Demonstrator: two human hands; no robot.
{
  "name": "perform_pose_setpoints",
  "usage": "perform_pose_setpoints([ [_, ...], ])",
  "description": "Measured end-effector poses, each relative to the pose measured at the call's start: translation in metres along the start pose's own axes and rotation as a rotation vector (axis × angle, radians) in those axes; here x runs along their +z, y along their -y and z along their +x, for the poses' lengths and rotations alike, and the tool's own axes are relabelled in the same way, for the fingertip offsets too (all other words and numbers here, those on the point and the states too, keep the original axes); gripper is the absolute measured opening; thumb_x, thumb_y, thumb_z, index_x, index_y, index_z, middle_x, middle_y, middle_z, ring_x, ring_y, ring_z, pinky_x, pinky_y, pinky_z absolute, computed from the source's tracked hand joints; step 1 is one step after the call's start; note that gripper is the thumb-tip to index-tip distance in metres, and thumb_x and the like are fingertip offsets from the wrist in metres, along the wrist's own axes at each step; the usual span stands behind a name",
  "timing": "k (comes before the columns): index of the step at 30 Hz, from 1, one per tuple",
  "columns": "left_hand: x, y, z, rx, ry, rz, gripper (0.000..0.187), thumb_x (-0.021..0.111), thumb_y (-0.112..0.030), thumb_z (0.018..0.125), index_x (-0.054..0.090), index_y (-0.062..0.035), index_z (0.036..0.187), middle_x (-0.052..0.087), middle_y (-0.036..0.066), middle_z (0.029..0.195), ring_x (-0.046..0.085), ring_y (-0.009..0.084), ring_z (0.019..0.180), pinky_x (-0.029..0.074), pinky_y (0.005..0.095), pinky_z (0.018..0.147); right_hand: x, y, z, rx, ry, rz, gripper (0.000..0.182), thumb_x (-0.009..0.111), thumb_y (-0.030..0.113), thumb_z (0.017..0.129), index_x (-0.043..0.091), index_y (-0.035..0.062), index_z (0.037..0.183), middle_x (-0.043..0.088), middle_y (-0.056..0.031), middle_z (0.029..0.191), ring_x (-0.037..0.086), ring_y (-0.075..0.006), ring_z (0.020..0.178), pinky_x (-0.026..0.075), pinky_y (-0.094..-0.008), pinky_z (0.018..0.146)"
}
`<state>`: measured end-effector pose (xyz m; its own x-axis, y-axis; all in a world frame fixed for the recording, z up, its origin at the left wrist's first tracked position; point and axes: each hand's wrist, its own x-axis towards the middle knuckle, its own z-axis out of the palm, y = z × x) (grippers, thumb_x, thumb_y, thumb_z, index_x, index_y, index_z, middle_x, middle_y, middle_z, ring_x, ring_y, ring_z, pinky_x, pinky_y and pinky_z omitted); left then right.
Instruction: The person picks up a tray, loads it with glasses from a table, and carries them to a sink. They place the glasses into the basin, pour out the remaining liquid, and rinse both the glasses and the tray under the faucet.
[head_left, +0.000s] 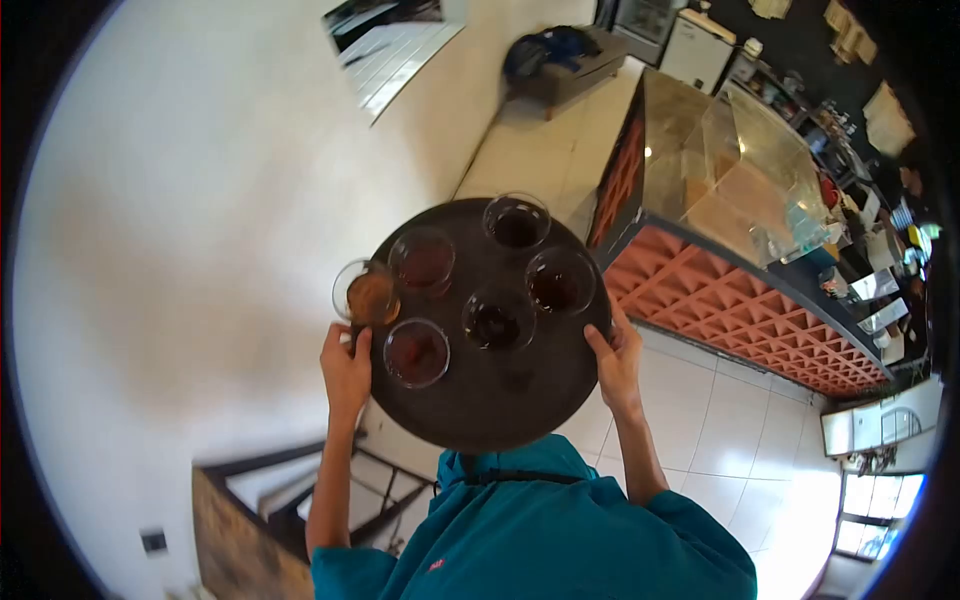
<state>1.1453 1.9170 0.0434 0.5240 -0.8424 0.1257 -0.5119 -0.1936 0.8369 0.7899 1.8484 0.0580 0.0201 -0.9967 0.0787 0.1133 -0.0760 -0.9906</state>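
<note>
A round dark tray (520, 400) is held out level at chest height between both hands. My left hand (347, 372) grips its left rim, thumb on top, close to a glass of amber liquid (372, 297) at the tray's edge. On the opposite rim is my right hand (618, 362), its thumb on top and fingers underneath. Several glasses with dark or reddish drinks stand on the tray, among them a glass at the back (517, 222), one near the right hand (559, 282) and a reddish one at the lower left (417, 353).
A counter with a glass top (680, 150) and terracotta lattice front runs along the right. A bench (585, 75) with dark bags stands at the back by the pale wall. At the lower left is a wooden-topped table (240, 530) beside a black metal frame.
</note>
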Motion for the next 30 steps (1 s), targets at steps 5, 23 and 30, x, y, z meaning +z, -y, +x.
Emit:
perform_pose_setpoints([
  [5, 0.055, -0.051, 0.133, -0.049, 0.105, -0.012, 0.017, 0.062, -0.014, 0.092, 0.052, 0.0003, 0.091, 0.054, 0.008, 0.052, 0.042, 0.0099, 0.048, 0.034, 0.0304, 0.049, 0.007, 0.010, 0.120, 0.024, -0.065, 0.043, 0.052, 0.050, -0.008, 0.090, 0.038, -0.0076, 0.140, 0.058, -0.0134, 0.126, 0.054, -0.0161, 0.114, 0.040, -0.0270, 0.099],
  [23, 0.363, -0.222, 0.527, -0.113, 0.211, -0.170, 0.011, 0.062, -0.008, 0.092, 0.053, -0.0004, 0.093, 0.058, 0.005, 0.059, 0.043, 0.0071, 0.052, 0.035, 0.0259, 0.051, -0.084, -0.025, 0.594, 0.020, -0.264, 0.070, 0.051, 0.057, -0.007, 0.087, 0.045, -0.0073, 0.137, 0.058, -0.0138, 0.129, 0.057, -0.0181, 0.114, 0.043, -0.0289, 0.098],
  [30, 0.511, -0.282, 0.698, -0.059, 0.266, -0.195, 0.012, 0.062, -0.009, 0.092, 0.053, -0.0015, 0.091, 0.053, 0.002, 0.055, 0.039, 0.0060, 0.049, 0.029, 0.0253, 0.047, -0.127, -0.042, 0.789, -0.017, -0.382, 0.078, 0.051, 0.056, -0.007, 0.087, 0.045, -0.0079, 0.136, 0.060, -0.0149, 0.126, 0.059, -0.0185, 0.111, 0.045, -0.0298, 0.098],
])
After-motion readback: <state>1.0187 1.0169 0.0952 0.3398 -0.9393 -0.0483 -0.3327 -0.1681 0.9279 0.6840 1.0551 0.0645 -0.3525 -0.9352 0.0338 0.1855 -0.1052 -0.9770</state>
